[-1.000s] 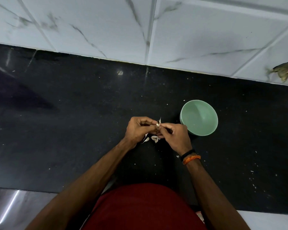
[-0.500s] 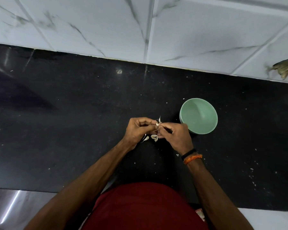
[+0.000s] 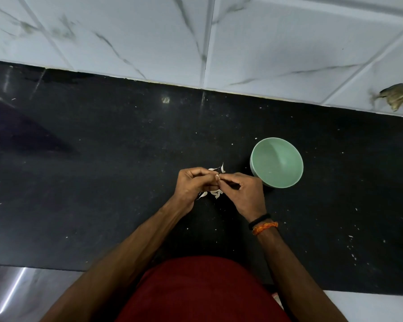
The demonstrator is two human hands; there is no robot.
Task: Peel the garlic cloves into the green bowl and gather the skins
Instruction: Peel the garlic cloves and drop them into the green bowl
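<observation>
My left hand [image 3: 193, 183] and my right hand [image 3: 247, 194] meet fingertip to fingertip over the black counter, both pinching a small garlic clove [image 3: 217, 177] between them. Most of the clove is hidden by the fingers. Thin white skins [image 3: 216, 193] lie on the counter under the hands, and a curl of skin [image 3: 222, 168] sticks up behind the fingers. The green bowl [image 3: 286, 180] stands just right of my right hand; the visible part of its inside looks bare.
The black counter [image 3: 102, 182] runs left to right, with small white flecks scattered on its right part. White marbled wall tiles [image 3: 196, 38] rise behind it. A brown scrap [image 3: 394, 96] clings to the wall at far right. The counter's front edge is near my red shirt.
The hands stay together on the clove with only small finger movements. The bowl and the skins on the counter have not moved.
</observation>
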